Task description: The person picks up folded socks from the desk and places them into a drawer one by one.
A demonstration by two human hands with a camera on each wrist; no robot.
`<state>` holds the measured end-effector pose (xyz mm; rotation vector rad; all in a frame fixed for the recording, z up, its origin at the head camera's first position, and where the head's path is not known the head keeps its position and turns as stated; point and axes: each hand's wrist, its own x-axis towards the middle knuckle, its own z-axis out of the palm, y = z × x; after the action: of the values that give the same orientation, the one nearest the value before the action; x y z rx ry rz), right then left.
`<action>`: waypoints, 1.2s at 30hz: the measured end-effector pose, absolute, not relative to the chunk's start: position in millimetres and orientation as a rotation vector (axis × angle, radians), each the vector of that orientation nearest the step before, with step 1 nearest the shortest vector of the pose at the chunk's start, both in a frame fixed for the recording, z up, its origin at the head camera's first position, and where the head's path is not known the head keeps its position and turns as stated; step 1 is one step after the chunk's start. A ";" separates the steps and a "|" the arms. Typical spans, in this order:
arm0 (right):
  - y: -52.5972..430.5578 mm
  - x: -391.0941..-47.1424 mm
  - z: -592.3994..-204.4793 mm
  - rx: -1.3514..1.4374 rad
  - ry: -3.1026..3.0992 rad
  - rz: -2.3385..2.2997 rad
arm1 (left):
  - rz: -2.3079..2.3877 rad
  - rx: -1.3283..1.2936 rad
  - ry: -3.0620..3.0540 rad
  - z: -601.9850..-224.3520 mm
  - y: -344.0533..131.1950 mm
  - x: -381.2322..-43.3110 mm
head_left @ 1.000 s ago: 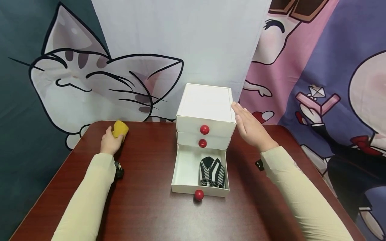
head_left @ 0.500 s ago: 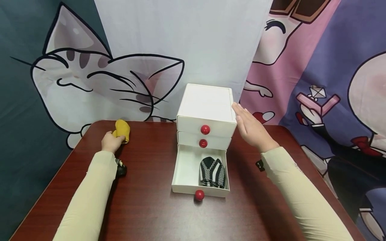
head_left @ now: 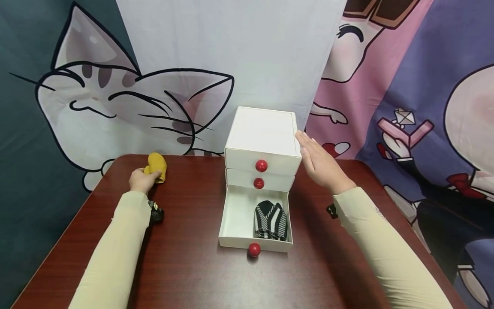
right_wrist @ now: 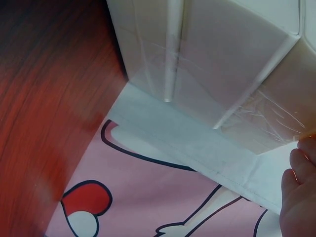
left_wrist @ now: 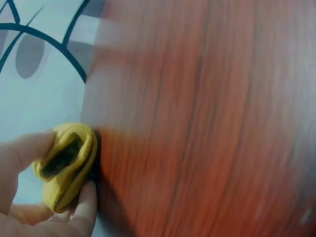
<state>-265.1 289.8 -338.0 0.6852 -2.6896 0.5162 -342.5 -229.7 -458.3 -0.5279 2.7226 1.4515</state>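
Note:
At the far left of the table, my left hand (head_left: 143, 180) pinches a folded yellow sock (head_left: 156, 167) between thumb and fingers. Seen from the left wrist, the yellow sock (left_wrist: 74, 168) is a thick knitted fold with a dark opening. My right hand (head_left: 322, 165) lies with straight fingers along the right side of a white drawer cabinet (head_left: 262, 131); its fingertips meet the upper side wall. The lowest drawer (head_left: 237, 214) is pulled out, and a folded black-and-white striped sock bundle (head_left: 271, 221) lies in its right part.
Two upper drawers are pushed in, each with a red knob (head_left: 261, 165). Another red knob (head_left: 254, 249) sticks out from the pulled-out drawer. The brown wooden table (head_left: 185, 257) reaches back to a cartoon-printed cloth (head_left: 173, 38).
The yellow sock has turned in my left hand from a tilted lie to a more upright one, and my left thumb now crosses its lower part. My right hand stays put.

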 end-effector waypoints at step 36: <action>289.9 -265.5 -336.6 0.696 -2.690 0.512 | 2.484 -0.597 1.685 -455.7 -181.8 -298.4</action>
<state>-265.5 289.9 -336.6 0.6961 -2.6903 0.5118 -298.4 -181.8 -455.7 -0.5966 1.6847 2.4840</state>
